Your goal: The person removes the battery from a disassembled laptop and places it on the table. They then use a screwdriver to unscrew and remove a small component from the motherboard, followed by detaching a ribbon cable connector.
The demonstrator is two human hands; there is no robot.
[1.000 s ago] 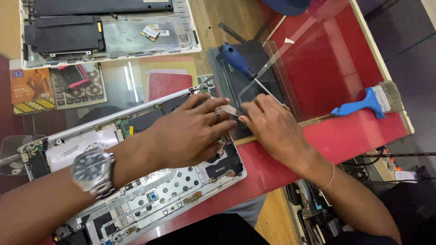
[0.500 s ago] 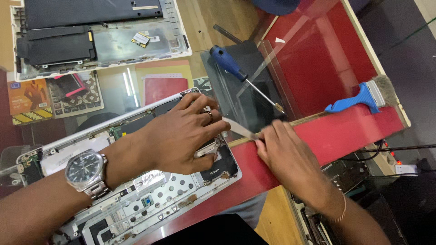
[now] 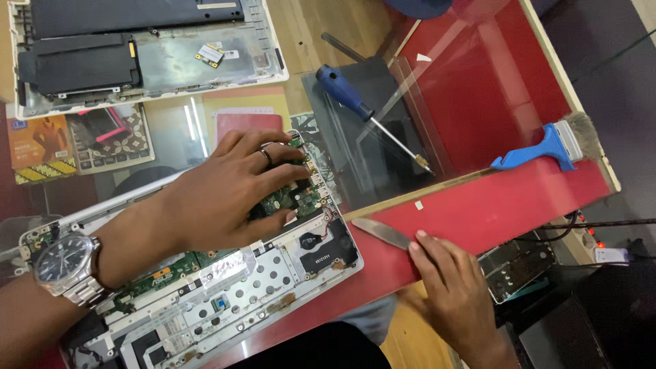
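While the left hand [image 3: 225,198] lies flat across the opened laptop [image 3: 205,287], fingers spread over the green circuit board [image 3: 294,198], its grip is wide and closes on nothing, simply pressing down. A silver wristwatch [image 3: 65,263] sits on that wrist. Over on the other side, the right hand [image 3: 454,294] rests at the near edge of the red bench [image 3: 519,198], fingertips pinching the handle end of a thin metal pry tool [image 3: 383,232], a narrow hold, with the blade lying flat on the red surface and pointing toward the laptop's corner, just short of it. Up the bench, a blue-handled screwdriver [image 3: 369,116] lies on a dark glass panel [image 3: 369,150], well apart from both hands. A blue-handled brush [image 3: 550,147] sits at the far right edge. At the top left, a second dismantled laptop shell [image 3: 137,51] lies open.
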